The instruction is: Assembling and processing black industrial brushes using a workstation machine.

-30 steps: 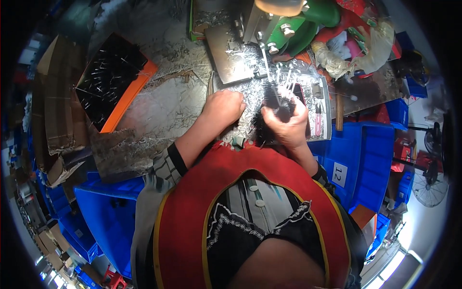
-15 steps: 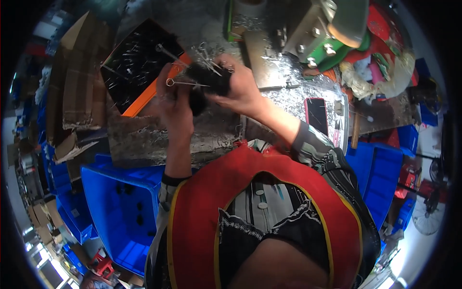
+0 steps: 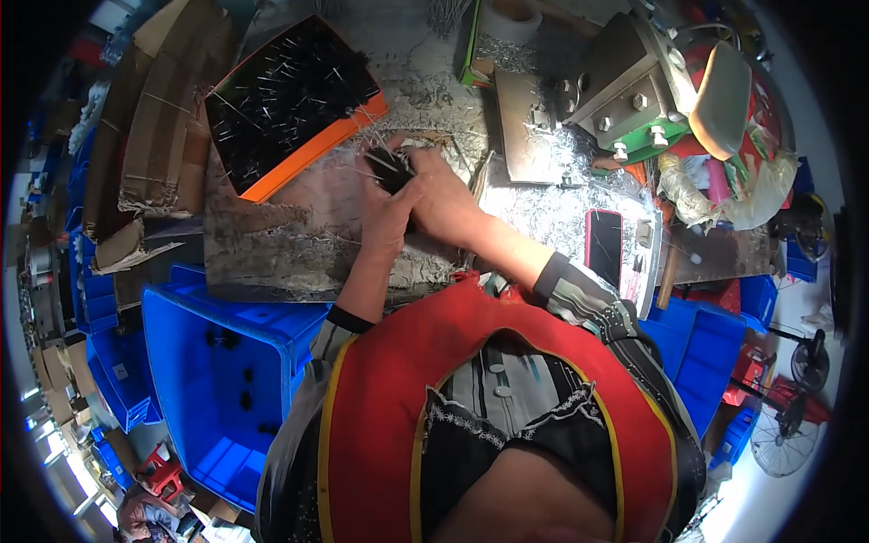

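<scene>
A small dark block bristling with thin metal pins (image 3: 391, 167) sits between the person's two hands, over the worn grey worktop (image 3: 272, 244), just below the lower right corner of the orange-edged tray. The left hand (image 3: 385, 217) wraps it from below and the right hand (image 3: 444, 199) closes over it from the right, so the two hands are pressed together and both are clamped on the block; the fingertips are partly hidden behind it. Loose pins stick out of the block toward the tray.

The orange-edged tray (image 3: 290, 100) lies tilted on the bench, its black bed scattered with more thin pins. To the right of the hands a heap of silvery shavings and pins (image 3: 552, 204) covers the bench, and a dark phone with a red rim (image 3: 604, 246) lies on it. Beyond that stands a grey metal press with bolts on a green base (image 3: 625, 90). Flattened cardboard boxes (image 3: 145, 136) are stacked to the left of the tray. A large blue plastic crate (image 3: 226, 380) stands below the bench edge on the person's left, with a few dark pieces in it, and further blue crates (image 3: 706, 353) sit on the right.
</scene>
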`<state>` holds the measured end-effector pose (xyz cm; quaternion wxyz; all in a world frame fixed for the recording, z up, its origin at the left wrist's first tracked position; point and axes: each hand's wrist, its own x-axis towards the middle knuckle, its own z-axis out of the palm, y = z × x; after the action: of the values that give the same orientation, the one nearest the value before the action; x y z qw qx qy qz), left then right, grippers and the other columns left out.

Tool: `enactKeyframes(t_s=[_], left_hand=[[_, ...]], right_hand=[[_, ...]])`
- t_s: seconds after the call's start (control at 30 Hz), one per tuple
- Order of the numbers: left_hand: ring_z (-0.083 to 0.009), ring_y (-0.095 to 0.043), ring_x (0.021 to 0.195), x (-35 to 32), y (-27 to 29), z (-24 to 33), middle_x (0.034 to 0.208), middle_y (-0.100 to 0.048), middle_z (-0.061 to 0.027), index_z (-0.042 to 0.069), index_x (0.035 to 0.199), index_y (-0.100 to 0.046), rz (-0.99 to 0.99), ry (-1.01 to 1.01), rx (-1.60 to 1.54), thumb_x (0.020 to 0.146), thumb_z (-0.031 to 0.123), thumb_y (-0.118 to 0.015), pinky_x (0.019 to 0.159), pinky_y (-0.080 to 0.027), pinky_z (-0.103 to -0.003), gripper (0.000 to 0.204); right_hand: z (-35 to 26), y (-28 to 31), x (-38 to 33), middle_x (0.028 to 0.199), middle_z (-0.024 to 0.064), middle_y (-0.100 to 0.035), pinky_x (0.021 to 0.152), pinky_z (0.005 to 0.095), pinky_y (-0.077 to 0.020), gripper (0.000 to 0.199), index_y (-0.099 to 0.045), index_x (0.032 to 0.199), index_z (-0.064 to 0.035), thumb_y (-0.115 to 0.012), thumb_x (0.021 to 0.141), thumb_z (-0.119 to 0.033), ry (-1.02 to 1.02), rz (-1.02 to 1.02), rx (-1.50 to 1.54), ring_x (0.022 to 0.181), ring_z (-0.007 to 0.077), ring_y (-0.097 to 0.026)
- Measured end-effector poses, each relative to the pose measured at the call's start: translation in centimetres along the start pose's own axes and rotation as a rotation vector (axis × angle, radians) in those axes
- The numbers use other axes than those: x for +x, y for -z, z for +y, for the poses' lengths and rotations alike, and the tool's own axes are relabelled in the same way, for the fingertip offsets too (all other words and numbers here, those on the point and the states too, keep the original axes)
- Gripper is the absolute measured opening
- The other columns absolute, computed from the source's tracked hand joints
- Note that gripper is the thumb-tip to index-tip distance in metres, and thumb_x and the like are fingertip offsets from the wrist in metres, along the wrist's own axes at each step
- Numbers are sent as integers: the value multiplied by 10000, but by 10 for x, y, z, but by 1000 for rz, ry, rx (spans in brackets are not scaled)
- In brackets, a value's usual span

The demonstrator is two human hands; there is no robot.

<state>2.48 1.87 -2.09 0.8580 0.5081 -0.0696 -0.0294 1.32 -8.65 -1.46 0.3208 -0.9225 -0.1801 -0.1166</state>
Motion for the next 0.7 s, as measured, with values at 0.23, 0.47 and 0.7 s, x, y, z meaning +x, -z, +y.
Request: enactKeyframes(t_s=[0.23,0.47,0.7], left_hand=[[-116,-550,895,2,7,3,946,-589,-52,10,1130,-424,254,10,-103,781,-36,-635,834,-435,-247,409],[-96,-562,856,6,8,37,932,-594,-35,14,976,-538,77,-110,392,768,-7,-631,772,-447,-232,228],[-89,-564,829,9,11,26,957,-610,-50,21,1034,-561,44,-18,505,741,36,-645,735,-455,-237,305]], right_hand=[[-4,36,5,1166,157,-502,932,443,-367,239,-630,856,67,-587,653,-52,285,-107,-6,1060,349,-446],[23,44,27,1164,183,-524,906,364,-408,259,-604,896,84,-551,661,-10,55,-104,52,1057,360,-483],[42,8,22,907,152,-612,795,388,-478,91,-622,730,5,-594,664,-52,32,-313,-118,919,335,-561]])
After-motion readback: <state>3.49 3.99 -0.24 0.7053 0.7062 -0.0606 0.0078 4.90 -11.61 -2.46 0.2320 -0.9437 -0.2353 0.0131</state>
